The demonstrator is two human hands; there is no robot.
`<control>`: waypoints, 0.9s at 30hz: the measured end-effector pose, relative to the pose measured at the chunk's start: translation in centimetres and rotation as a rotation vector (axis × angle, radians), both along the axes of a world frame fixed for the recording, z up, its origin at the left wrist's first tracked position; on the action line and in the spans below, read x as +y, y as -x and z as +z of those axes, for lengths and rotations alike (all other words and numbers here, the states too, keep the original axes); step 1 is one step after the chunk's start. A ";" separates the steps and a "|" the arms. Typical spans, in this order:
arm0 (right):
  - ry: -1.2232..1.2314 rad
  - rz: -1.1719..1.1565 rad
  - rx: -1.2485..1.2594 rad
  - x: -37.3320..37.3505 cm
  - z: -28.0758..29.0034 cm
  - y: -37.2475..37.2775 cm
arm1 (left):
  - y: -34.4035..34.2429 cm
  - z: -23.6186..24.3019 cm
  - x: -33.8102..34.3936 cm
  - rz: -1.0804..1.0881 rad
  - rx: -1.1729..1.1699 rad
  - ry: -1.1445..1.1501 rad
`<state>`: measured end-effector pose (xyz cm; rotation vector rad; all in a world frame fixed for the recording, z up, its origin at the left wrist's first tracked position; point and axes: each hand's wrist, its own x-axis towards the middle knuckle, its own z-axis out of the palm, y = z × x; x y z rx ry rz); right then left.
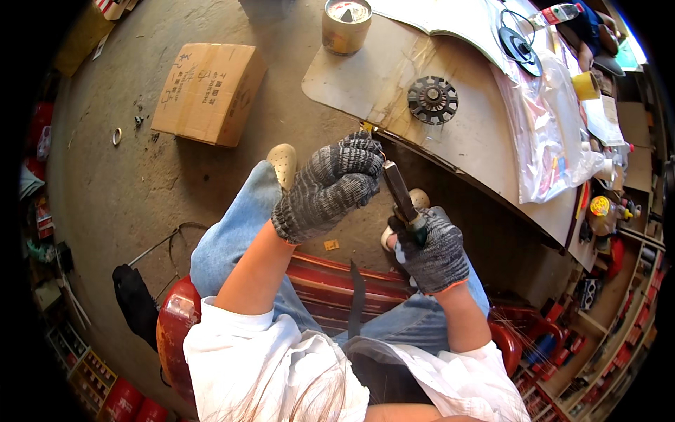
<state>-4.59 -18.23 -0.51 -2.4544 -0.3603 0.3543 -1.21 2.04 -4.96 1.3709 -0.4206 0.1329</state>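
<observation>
Both my hands wear grey-black knitted gloves and are raised over my lap, in front of the table's near edge. My left hand (330, 184) is closed, its fingers curled together; a thin copper-coloured strand seems to show at its fingertips, but what lies inside is hidden. Wrapped round a green handle, my right hand (434, 254) grips a flat dark-bladed tool (399, 188). The blade points up and to the left, its pale tip close beside my left fingers. On the table beyond lies a round black slotted part (432, 100), like a motor core.
The table (394, 63) carries a tin can (346, 27), an open book (450, 21), plastic bags (552, 133) and a bottle (559, 13). A cardboard box (204, 93) stands on the floor at left. I sit on a red bench (320, 281). Stocked shelves (619, 330) line the right.
</observation>
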 end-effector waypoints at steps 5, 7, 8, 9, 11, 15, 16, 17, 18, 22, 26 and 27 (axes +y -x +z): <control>0.194 0.020 -0.288 -0.9 -3.2 -0.3 | 0.5 -0.1 -0.8 0.055 0.268 -0.027; 0.197 0.014 -0.334 -0.9 -4.0 -0.6 | 0.8 -0.5 -1.1 0.090 0.295 0.021; 0.131 -0.011 -0.167 -0.9 -3.7 -0.6 | 0.8 -0.8 -1.1 0.102 0.259 0.005; 0.059 -0.033 0.000 -0.8 -3.1 -0.6 | 0.9 -0.7 -0.9 0.087 0.293 0.041; -0.144 -0.077 0.327 -0.1 -1.3 -0.7 | 0.7 -0.2 -0.5 0.024 0.429 0.173; -0.527 -0.191 0.864 0.8 1.4 -0.9 | 0.7 1.0 -0.6 -0.032 0.521 0.300; -0.586 -0.221 0.974 0.7 1.6 -1.0 | 0.6 1.0 -0.5 -0.045 0.520 0.292; -0.617 -0.172 1.019 0.2 0.9 -1.1 | 0.7 0.8 -0.4 -0.066 0.535 0.362; -0.549 -0.129 0.989 0.3 1.0 -1.3 | 0.8 0.3 -0.5 -0.085 0.550 0.428; -0.409 -0.035 0.916 0.3 0.9 -1.6 | 1.0 -0.6 -0.5 -0.122 0.580 0.487; -0.391 -0.074 0.889 0.6 1.4 -1.6 | 0.7 -0.4 -0.4 -0.121 0.511 0.364; -0.382 -0.074 0.880 0.6 1.4 -1.6 | 0.7 -0.5 -0.5 -0.111 0.505 0.370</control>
